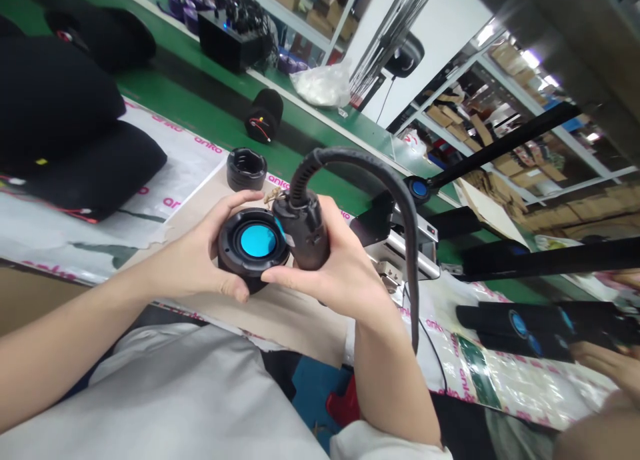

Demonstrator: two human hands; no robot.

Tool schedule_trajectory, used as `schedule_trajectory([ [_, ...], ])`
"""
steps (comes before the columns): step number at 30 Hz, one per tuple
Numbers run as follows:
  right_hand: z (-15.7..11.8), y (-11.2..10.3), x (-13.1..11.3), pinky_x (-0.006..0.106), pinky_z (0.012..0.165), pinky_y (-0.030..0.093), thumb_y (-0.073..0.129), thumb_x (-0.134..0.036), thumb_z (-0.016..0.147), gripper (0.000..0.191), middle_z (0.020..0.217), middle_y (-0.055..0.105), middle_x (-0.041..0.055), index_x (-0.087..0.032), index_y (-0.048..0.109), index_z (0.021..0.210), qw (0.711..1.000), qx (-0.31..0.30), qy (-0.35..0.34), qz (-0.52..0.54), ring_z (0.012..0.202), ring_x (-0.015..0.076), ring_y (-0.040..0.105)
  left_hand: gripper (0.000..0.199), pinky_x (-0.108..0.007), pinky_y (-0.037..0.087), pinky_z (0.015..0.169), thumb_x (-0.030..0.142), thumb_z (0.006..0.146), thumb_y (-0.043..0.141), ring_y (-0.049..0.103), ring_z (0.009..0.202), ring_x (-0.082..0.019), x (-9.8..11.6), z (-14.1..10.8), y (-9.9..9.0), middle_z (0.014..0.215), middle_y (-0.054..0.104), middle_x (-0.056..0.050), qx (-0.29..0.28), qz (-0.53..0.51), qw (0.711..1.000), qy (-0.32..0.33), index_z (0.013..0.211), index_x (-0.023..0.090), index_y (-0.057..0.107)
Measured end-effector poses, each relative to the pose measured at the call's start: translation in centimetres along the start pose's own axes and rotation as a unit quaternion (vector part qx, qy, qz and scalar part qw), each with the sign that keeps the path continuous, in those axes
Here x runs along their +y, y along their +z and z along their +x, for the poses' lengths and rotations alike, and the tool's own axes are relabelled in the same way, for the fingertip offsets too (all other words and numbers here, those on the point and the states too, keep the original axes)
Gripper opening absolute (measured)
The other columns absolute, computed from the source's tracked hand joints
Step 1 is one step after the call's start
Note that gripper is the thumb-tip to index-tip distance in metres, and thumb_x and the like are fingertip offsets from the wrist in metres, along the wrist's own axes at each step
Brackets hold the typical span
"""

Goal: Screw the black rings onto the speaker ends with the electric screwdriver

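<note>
The left hand [204, 250] cups a round black speaker driver [254, 241] with a blue centre, and the right hand [334, 270] grips a black corded tool [304, 232] hard against it, thumb on the rim! Just beyond the hands, a black ring [247, 169] sits on the tabletop [285, 323].

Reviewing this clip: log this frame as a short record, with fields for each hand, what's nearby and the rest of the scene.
Left hand: holds a round black speaker driver with a blue centre
Right hand: grips a black handheld tool on a curved black hose, beside the driver's rim
Nearby: black ring-shaped part on a cardboard sheet
Rest: black cylinder with red wires; a co-worker's hand
</note>
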State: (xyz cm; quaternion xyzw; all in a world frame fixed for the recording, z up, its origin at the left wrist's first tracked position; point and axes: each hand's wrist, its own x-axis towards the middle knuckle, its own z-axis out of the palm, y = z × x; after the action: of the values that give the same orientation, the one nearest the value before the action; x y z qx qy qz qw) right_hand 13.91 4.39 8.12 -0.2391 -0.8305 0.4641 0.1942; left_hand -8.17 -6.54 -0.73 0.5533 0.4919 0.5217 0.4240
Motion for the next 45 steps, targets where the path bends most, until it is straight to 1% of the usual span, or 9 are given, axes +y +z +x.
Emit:
schedule_trajectory([
  [5,-0.1,0.0,-0.2,0.035,0.122,0.055,0.097,-0.032,0.083,0.076,0.146,0.063,0.0001,-0.031,0.058,0.148,1.000,-0.007,-0.027,-0.011,0.140,0.0233,0.061,0.126,-0.050,0.045,0.130,0.062,0.066,0.103,0.046,0.160,-0.040,-0.4,-0.2,-0.1,0.175,0.043,-0.010,-0.007,-0.002,1.000,0.006,0.168,0.034,0.034],
  [10,-0.4,0.2,-0.5,0.025,0.116,0.058,0.095,-0.026,0.085,0.072,0.142,0.063,-0.0034,-0.035,0.058,0.146,1.000,-0.021,-0.014,-0.011,0.134,0.0176,0.063,0.128,-0.052,0.045,0.130,0.071,0.060,0.101,0.051,0.156,-0.042,0.2,-0.6,0.5,0.171,0.049,-0.010,0.012,-0.006,1.000,-0.019,0.165,0.031,0.040],
  [14,-0.8,0.5,-0.3,0.030,0.117,0.058,0.096,-0.030,0.084,0.075,0.145,0.063,-0.0015,-0.035,0.058,0.148,1.000,-0.010,0.010,-0.005,0.138,0.0209,0.062,0.106,-0.047,0.056,0.119,0.067,0.067,0.100,0.064,0.141,-0.039,1.5,-1.1,1.7,0.155,0.064,-0.007,0.076,0.055,0.995,-0.037,0.154,0.029,0.054],
  [18,-1.2,0.7,0.2,0.035,0.109,0.062,0.101,-0.036,0.078,0.079,0.145,0.066,-0.0013,-0.035,0.058,0.145,0.999,0.011,0.045,-0.003,0.139,0.0252,0.063,0.088,-0.040,0.059,0.113,0.059,0.076,0.095,0.068,0.136,-0.036,2.6,-1.3,2.2,0.150,0.067,-0.005,0.087,0.115,0.989,-0.046,0.150,0.029,0.057],
  [23,-1.5,1.0,0.1,0.040,0.117,0.060,0.102,-0.035,0.076,0.080,0.145,0.067,-0.0006,-0.035,0.061,0.144,0.998,0.024,0.057,0.017,0.139,0.0263,0.064,0.090,-0.040,0.061,0.111,0.059,0.073,0.095,0.071,0.130,-0.034,2.7,-1.4,2.0,0.144,0.070,-0.002,0.072,0.133,0.987,-0.054,0.150,0.032,0.057],
  [28,-2.2,2.0,0.6,0.042,0.121,0.058,0.102,-0.030,0.077,0.075,0.146,0.067,-0.0034,-0.039,0.064,0.140,0.994,0.042,0.071,0.076,0.139,0.0257,0.065,0.112,-0.047,0.055,0.122,0.070,0.062,0.100,0.060,0.146,-0.041,0.4,-1.6,1.8,0.158,0.062,-0.007,0.081,0.087,0.993,-0.020,0.157,0.034,0.054],
  [33,-2.6,2.1,1.2,0.049,0.104,0.067,0.108,-0.035,0.066,0.081,0.130,0.074,0.0019,-0.035,0.066,0.136,0.988,0.057,0.128,0.068,0.118,0.0306,0.074,0.119,-0.048,0.056,0.121,0.072,0.055,0.102,0.058,0.149,-0.042,-1.4,-1.4,1.6,0.161,0.057,-0.012,0.080,0.062,0.994,0.038,0.156,0.033,0.052],
  [40,-2.3,1.8,0.5,0.042,0.123,0.056,0.102,-0.029,0.077,0.074,0.145,0.067,-0.0016,-0.035,0.058,0.136,0.990,0.027,0.083,0.109,0.139,0.0251,0.064,0.100,-0.045,0.061,0.113,0.072,0.067,0.097,0.069,0.134,-0.039,0.8,-1.4,2.3,0.149,0.067,-0.009,0.081,0.056,0.995,0.006,0.148,0.032,0.055],
  [45,-1.9,1.4,-0.1,0.032,0.119,0.056,0.103,-0.026,0.076,0.076,0.141,0.069,-0.0085,-0.041,0.063,0.139,0.994,0.029,0.079,0.074,0.137,0.0194,0.065,0.102,-0.044,0.059,0.116,0.074,0.067,0.096,0.067,0.137,-0.039,1.1,-1.3,2.2,0.149,0.066,-0.009,0.066,0.066,0.996,-0.001,0.148,0.027,0.054],
])
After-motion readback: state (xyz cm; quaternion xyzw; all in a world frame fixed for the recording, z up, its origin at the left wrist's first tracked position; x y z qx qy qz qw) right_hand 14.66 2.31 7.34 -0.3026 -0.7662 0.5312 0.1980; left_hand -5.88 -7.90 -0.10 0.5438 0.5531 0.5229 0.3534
